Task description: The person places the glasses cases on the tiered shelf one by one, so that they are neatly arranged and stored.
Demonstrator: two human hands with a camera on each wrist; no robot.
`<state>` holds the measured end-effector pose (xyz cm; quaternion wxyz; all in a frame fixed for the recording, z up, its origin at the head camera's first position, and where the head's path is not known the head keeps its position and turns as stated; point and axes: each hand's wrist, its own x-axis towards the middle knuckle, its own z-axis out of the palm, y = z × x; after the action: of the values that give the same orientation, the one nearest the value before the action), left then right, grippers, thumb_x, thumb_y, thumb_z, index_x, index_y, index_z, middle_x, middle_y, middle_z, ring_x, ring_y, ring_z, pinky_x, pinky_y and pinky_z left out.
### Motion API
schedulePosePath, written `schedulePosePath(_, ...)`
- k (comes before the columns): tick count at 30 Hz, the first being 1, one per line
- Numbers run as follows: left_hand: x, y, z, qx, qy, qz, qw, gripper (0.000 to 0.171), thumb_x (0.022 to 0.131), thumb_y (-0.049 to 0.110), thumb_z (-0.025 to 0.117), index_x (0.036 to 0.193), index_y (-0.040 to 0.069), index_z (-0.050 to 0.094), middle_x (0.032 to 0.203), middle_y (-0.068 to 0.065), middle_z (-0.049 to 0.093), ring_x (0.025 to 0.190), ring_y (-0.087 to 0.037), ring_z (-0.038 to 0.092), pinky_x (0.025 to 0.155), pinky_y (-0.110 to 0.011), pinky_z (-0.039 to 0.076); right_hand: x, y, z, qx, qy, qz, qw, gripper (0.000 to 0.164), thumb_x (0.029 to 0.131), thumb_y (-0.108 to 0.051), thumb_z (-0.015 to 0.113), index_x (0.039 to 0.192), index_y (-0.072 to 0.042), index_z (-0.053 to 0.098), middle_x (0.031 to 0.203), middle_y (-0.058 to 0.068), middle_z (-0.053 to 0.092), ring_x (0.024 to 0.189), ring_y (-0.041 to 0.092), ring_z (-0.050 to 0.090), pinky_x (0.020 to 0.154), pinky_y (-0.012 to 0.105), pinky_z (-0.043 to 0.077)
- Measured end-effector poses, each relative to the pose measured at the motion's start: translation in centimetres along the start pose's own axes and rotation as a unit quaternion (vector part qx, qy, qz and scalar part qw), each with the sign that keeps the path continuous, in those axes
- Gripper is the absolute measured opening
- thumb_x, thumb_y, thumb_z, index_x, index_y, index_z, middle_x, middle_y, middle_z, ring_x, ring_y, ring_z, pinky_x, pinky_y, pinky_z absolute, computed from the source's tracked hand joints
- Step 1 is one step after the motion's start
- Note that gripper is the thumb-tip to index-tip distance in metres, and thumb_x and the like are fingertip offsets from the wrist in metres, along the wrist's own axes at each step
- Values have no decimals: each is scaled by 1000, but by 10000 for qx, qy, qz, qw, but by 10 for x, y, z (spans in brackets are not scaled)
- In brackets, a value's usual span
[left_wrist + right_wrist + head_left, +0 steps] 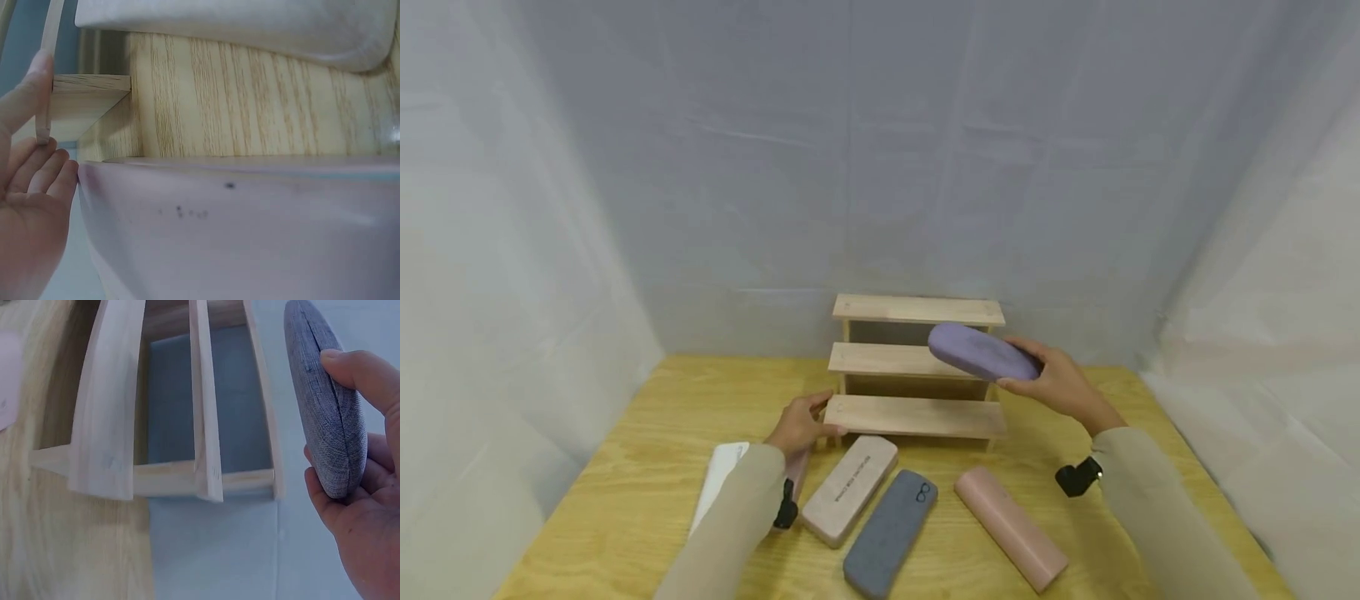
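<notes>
My right hand (1060,385) holds a purple glasses case (981,352) by its right end, in front of the upper boards of a small three-step wooden rack (917,415). In the right wrist view the case (325,400) has a woven fabric surface with a seam along its side, thumb on one face and fingers behind. At the left end of the rack's lowest board, my left hand (797,427) pinches the board's edge; the left wrist view shows the thumb on one side and fingers on the other.
On the table (647,467) lie a pale pink glasses case with lettering (850,490), a grey-blue one (891,533) and a rounded pink one (1011,529). A white case (722,475) and a pinkish case (250,231) are partly behind my left forearm. White sheeting (917,167) encloses the table.
</notes>
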<state>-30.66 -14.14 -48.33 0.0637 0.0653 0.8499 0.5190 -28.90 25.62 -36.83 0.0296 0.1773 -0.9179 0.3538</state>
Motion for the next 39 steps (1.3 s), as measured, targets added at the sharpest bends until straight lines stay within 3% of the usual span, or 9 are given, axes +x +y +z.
schedulePosePath(7, 2, -2, 4, -179, -27, -26, 9998, 77, 76, 3, 79, 142, -5, 40, 147, -22, 40, 135, -38, 37, 107, -45, 40, 38, -21, 4, -122, -323, -160, 9993, 77, 84, -39, 74, 146, -8, 40, 144, 19, 44, 122, 36, 51, 98, 53, 45)
schedulePosePath(14, 3, -2, 10, -218, -33, 54, 9997, 78, 75, 8, 81, 142, -3, 42, 145, -22, 42, 132, -40, 40, 106, -46, 41, 69, -39, 8, -203, -301, -208, 9991, 74, 85, -35, 74, 145, -7, 41, 145, 18, 44, 124, 34, 50, 99, 52, 45)
schedulePosePath(22, 0, 0, 8, -264, 13, 107, 9996, 78, 76, 4, 80, 142, -6, 39, 146, -22, 40, 134, -39, 39, 107, -45, 40, 100, -59, 22, 386, -414, 151, 9983, 75, 87, -36, 71, 147, -6, 37, 149, 17, 39, 132, 35, 42, 107, 51, 40)
schedulePosePath(27, -1, 1, 8, -362, 9, 50, 9993, 79, 75, 5, 80, 142, -6, 40, 145, -22, 41, 133, -39, 40, 108, -45, 38, 112, -65, 31, 660, -427, 339, 9963, 73, 88, -31, 70, 147, -5, 36, 150, 15, 37, 136, 33, 37, 111, 48, 36)
schedulePosePath(39, -5, 1, 6, -285, -43, 95, 9995, 76, 77, 6, 79, 142, -5, 41, 144, -23, 42, 131, -40, 41, 107, -46, 40, 121, -65, 53, 459, -570, 473, 9962, 77, 88, -31, 71, 148, -3, 33, 152, 16, 33, 139, 33, 32, 113, 47, 33)
